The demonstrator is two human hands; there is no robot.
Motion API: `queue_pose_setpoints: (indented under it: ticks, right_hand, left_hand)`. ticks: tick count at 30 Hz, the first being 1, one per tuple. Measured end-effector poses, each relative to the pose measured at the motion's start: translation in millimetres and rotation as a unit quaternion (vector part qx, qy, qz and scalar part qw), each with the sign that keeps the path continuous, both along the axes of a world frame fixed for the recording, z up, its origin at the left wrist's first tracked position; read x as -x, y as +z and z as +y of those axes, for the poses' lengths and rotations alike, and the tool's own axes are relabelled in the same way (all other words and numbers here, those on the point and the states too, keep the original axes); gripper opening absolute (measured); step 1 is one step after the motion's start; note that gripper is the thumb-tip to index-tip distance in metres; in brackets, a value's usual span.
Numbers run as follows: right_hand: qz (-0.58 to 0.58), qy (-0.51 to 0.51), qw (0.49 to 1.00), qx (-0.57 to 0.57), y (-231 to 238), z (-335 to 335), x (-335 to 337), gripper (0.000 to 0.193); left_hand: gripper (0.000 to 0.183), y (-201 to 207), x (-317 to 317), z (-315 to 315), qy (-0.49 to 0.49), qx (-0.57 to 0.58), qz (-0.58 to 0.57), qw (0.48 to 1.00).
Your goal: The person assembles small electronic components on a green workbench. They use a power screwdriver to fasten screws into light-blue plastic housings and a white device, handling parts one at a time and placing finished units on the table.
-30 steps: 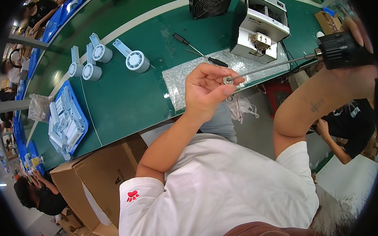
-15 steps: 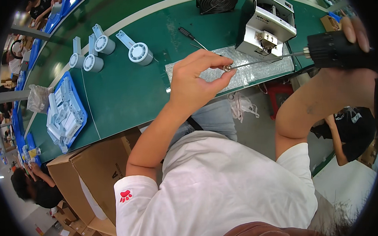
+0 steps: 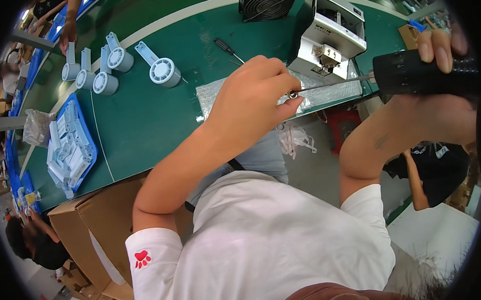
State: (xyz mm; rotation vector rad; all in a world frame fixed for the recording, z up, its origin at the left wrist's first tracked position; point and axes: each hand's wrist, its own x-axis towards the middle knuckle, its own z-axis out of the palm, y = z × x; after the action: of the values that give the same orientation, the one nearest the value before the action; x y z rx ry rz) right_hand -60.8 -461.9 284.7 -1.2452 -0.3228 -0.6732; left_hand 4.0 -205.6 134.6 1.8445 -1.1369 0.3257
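Observation:
My left hand point(image 3: 257, 93) is closed in a pinch over the bench, holding a small round metal piece point(image 3: 293, 94) between thumb and fingertips. Wrapped around a black electric screwdriver point(image 3: 422, 71) is my right hand point(image 3: 441, 49), off to the right. The screwdriver's long thin bit point(image 3: 337, 83) points left, its tip at the metal piece; whether the two are joined cannot be made out. Beyond my hands stands a silver-white machine point(image 3: 329, 39) with a metal block on its front. A clear bubble-wrap mat point(image 3: 334, 92) lies beneath the bit.
Several light-blue round-grilled parts with handles point(image 3: 164, 73) stand on the green bench point(image 3: 138, 133). A blue tray point(image 3: 93, 151) holds light-blue pieces. Further back are a screwdriver point(image 3: 224, 45) and a black fan point(image 3: 266, 4). A co-worker's hand point(image 3: 68, 37) reaches in at upper left. A cardboard box point(image 3: 101, 220) stands below.
The view has shifted slightly. My left fingers have closed further round the metal piece, and the electric screwdriver has tilted. A co-worker's hand has come in at a further light-blue part, upper left.

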Motion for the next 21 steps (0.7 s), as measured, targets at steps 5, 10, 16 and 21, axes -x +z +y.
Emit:
queue_pose_setpoints:
  ticks: [5, 10, 16, 21]
  right_hand:
    - [-0.086, -0.075, 0.993, 0.037, -15, 16, -6, 0.066]
    - [-0.084, -0.063, 0.994, -0.019, -21, 7, -15, 0.075]
    - [-0.080, -0.044, 0.995, -0.038, -22, -2, -15, 0.072]
    - [-0.097, 0.012, 0.994, -0.055, -23, 9, -20, 0.065]
  left_hand:
    - [0.021, 34, -6, -12, -0.039, -0.068, -0.006, 0.997]
    - [0.032, 47, -14, -19, -0.041, 0.060, -0.002, 0.997]
    - [0.030, 26, -8, -13, -0.005, 0.072, 0.040, 0.997]
    - [0.024, 20, -10, -15, -0.026, 0.127, 0.052, 0.990]
